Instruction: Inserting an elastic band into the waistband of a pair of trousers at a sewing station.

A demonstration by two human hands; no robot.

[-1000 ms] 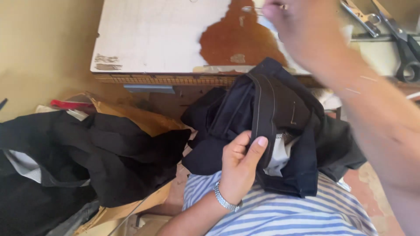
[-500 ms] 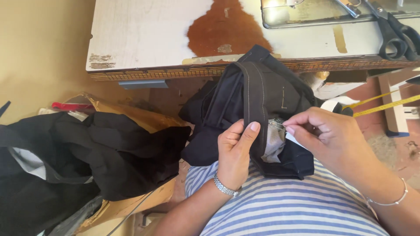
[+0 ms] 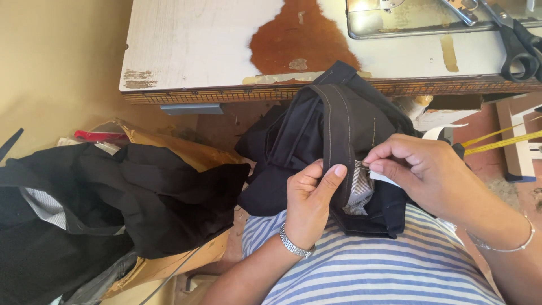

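Note:
A dark navy garment (image 3: pixel 333 135) with stitched seams lies bunched on my lap, its top leaning against the table edge. My left hand (image 3: pixel 309 197) grips a seamed band of the garment, thumb up along the seam, with a metal watch at the wrist. My right hand (image 3: pixel 429 169) pinches a small white label (image 3: pixel 383 178) at the striped grey lining (image 3: pixel 357 195) inside the garment. A thin bracelet sits on my right wrist. I wear a blue and white striped shirt (image 3: pixel 372 265).
A worn white table (image 3: pixel 192 51) with a brown bare patch stands ahead, holding a metal tray (image 3: pixel 418 22) and black scissors (image 3: pixel 519 45). A pile of black garments (image 3: pixel 107 203) rests on brown paper at the left. A yellow tape measure (image 3: pixel 502 141) hangs at the right.
My right hand came down from the table at the top and now pinches the white label at the garment's lining. My left hand kept its grip on the seam.

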